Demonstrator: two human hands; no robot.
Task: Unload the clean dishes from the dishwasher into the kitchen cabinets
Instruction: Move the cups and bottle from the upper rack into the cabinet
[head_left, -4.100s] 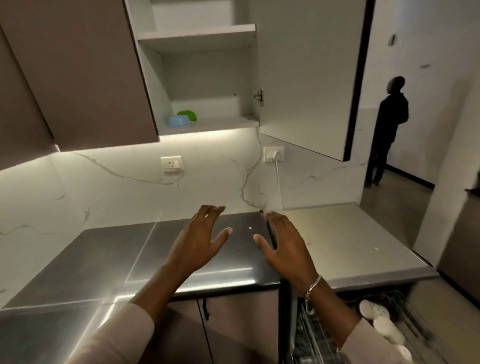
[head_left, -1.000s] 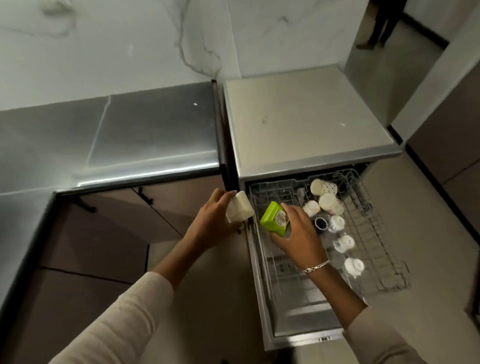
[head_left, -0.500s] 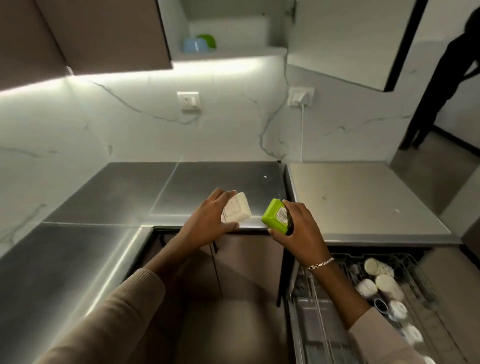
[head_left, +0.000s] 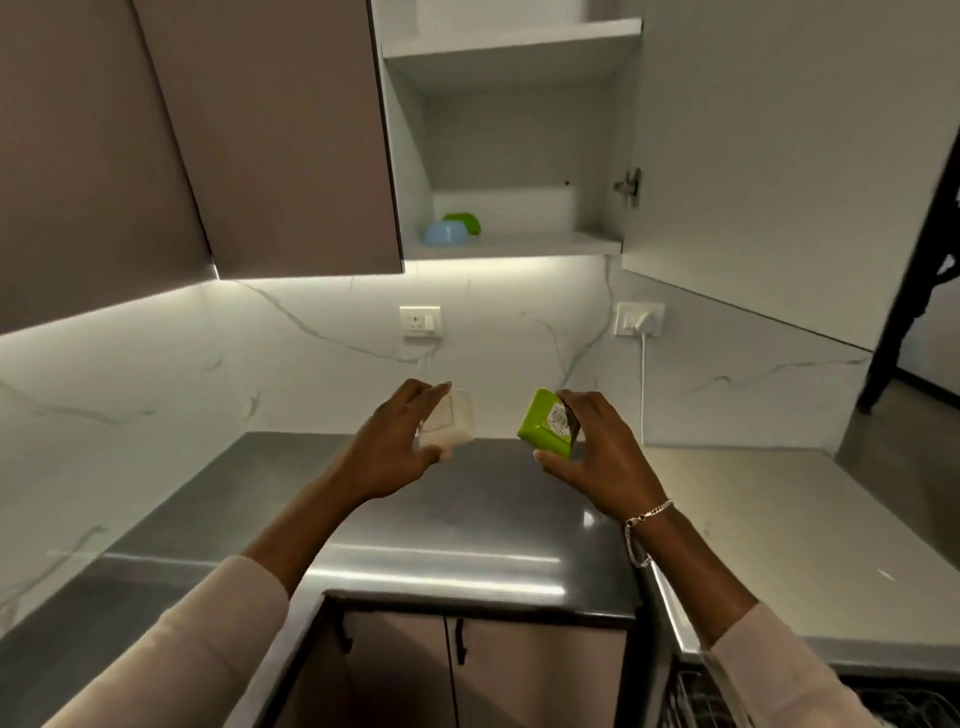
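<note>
My left hand grips a small white square bowl, held up over the dark countertop. My right hand grips a small green square bowl with a barcode sticker on its base. Both bowls are tilted with their bases toward me. Above them the wall cabinet stands open; a blue bowl and a green bowl sit upside down on its lowest shelf. Only a corner of the dishwasher rack shows at the bottom right.
The open cabinet door hangs to the right of the shelves. Two wall sockets sit on the marble backsplash, one with a white cable. The dishwasher's grey top lies right of the dark counter. A dark standing figure is at the far right.
Both hands have risen with their bowls from the counter's front edge toward the cabinet. My view has tilted up, so the open shelves fill the top and the dishwasher has nearly left the frame.
</note>
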